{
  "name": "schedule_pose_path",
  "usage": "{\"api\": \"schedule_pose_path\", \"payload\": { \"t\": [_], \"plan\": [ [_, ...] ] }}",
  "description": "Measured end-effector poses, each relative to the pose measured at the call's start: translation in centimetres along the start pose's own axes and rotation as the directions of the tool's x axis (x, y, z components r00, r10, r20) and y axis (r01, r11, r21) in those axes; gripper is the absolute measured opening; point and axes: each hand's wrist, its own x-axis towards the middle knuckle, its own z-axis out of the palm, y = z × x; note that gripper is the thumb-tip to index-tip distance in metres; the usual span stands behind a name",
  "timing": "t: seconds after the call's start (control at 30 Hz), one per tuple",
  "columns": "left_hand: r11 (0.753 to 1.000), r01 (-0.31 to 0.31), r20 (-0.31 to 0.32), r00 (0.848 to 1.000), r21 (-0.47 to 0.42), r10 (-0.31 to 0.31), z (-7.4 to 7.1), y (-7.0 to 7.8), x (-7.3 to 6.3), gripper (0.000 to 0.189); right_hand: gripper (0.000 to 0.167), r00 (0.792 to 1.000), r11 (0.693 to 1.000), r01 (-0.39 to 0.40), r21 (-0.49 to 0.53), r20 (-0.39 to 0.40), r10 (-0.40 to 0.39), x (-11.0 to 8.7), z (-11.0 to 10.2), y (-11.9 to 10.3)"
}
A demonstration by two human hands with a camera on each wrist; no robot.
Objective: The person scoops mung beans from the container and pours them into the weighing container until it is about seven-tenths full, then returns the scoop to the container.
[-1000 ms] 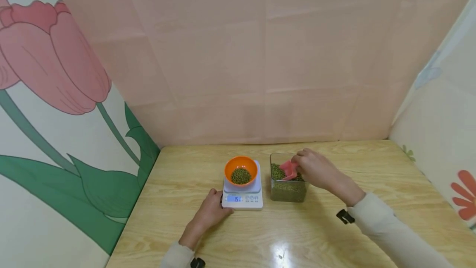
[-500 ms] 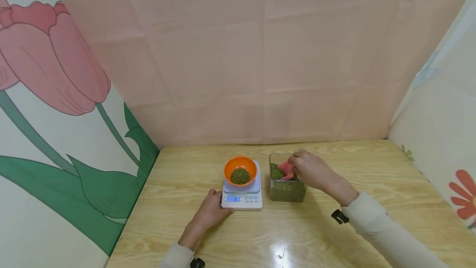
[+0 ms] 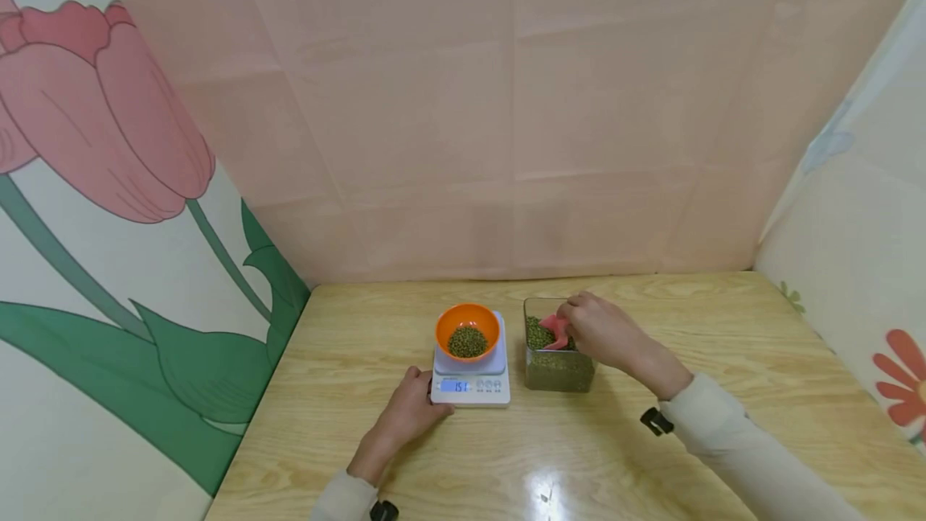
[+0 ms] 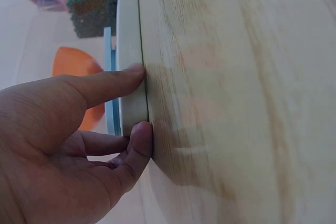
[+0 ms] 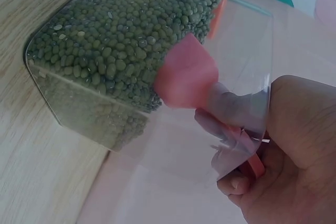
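Note:
My left hand (image 3: 411,408) grips the near left corner of a white digital kitchen scale (image 3: 494,398), with thumb and fingers along its edges in the left wrist view. An orange bowl (image 3: 468,313) sits on the scale, with green mung beans (image 3: 467,342) in its bottom. The lit display seems to read 151. To the right stands a clear square container (image 3: 559,375), partly filled with mung beans (image 5: 115,51). My right hand (image 3: 606,332) pinches the handle of a pink scoop (image 5: 188,74), its head down at the beans inside the container; its tip touches the beans.
Everything stands on a wood-grain table (image 3: 362,320). A pink sheet (image 3: 434,143) hangs behind its back edge. Flower-printed walls rise at left and right. The container is close beside the scale, with a narrow gap between them.
My right hand has moved slightly left with the scoop, which has turned and tilted in the container. The left hand, scale and bowl keep their places; the display looks the same.

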Motion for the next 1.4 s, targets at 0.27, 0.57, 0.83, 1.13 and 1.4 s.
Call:
{"api": "schedule_pose_path", "payload": {
  "t": [0.27,0.57,0.83,1.13,1.4],
  "plan": [
    [1.000,-0.002,0.004,1.000,0.000,0.002,0.02,-0.02,0.02,0.050,0.025,1.000,1.000,0.006,-0.002,0.027,-0.006,0.30,0.20,-0.19],
    [1.000,-0.004,0.010,1.000,-0.003,0.004,-0.10,0.04,-0.08,0.049,0.028,0.999,0.999,0.019,0.029,0.030,-0.020,0.50,0.44,-0.07],
    [1.000,-0.004,0.008,1.000,-0.003,0.004,-0.07,0.02,-0.04,0.049,0.030,0.999,0.999,0.033,0.030,0.029,-0.034,0.30,0.38,0.07],
    [1.000,-0.004,0.006,1.000,0.004,0.004,-0.07,0.12,-0.06,0.049,0.033,0.999,0.999,0.036,0.029,0.022,-0.037,0.26,0.29,0.05],
    [1.000,0.009,0.009,1.000,-0.016,-0.009,-0.14,0.22,-0.08,0.050,0.031,0.999,0.999,0.019,0.039,0.028,-0.020,0.39,0.36,0.28]
  ]
}}
